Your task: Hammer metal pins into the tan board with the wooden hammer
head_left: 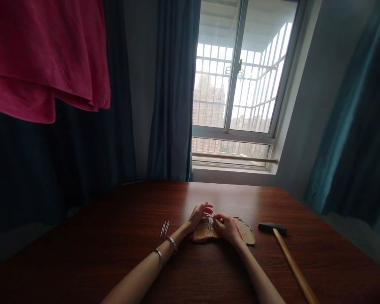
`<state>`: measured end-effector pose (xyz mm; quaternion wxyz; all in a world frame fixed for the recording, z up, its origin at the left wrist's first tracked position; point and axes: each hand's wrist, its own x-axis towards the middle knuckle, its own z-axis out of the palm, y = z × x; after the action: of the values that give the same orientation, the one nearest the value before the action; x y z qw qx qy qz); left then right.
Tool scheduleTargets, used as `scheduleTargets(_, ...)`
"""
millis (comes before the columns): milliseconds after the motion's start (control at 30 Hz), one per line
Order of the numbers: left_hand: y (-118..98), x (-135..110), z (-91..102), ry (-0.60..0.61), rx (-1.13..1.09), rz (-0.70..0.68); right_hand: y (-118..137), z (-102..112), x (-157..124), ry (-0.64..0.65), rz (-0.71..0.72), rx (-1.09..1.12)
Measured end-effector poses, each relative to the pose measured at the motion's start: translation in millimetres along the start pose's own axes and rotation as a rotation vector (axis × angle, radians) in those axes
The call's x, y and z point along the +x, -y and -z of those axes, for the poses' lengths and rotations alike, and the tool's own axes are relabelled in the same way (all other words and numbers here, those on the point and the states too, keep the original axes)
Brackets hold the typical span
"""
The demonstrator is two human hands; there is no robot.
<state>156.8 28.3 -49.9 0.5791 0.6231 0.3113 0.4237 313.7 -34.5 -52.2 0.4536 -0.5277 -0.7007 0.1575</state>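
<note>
A tan, flat piece dotted with many small holes (248, 236) lies on the table under my hands, with red along parts of it and a toothed upper edge at the right. Small silvery bits stand or lie on its middle; they are too small to name. My left hand (199, 214) rests at its left side, fingers stretched and somewhat apart, close to these bits. From the right, my right hand (227, 226) reaches in with thumb and fingers pinched together over the middle of the piece. Whatever is in that pinch is too small to make out.
Several thin metal rods (165, 228) lie left of my left hand. A hammer (293, 257) with a dark head and wooden handle lies at the right. The brown wooden table (82, 261) reaches toward a barred window (236, 135). Pink cloth (50, 55) hangs at the upper left.
</note>
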Motion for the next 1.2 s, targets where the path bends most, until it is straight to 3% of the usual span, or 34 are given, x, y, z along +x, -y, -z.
scheduleTargets(233, -1.1, -3.7, 2.0, 0.086, 0.338, -0.122, 1.4, -0.2, -2.0, 0.008, 0.039, -0.052)
scheduleTargets(367, 6.7, -1.6, 0.0, 0.067, 0.457, -0.16, 0.4, -0.3, -2.1, 0.012, 0.049, -0.066)
scheduleTargets(933, 2.6, -6.3, -4.3, 0.068, 0.448, -0.219, 1.9, -0.7, -7.6, -0.018, 0.014, -0.048)
scheduleTargets(1067, 3.5, -5.8, -4.2, 0.064, 0.441, -0.2, 3.7, 13.9, -3.5, -0.066, -0.032, -0.05)
scheduleTargets(1200, 6.0, -5.4, -3.7, 0.059, 0.439, -0.179, 4.0, 55.2, -8.2, -0.209, -0.114, -0.12)
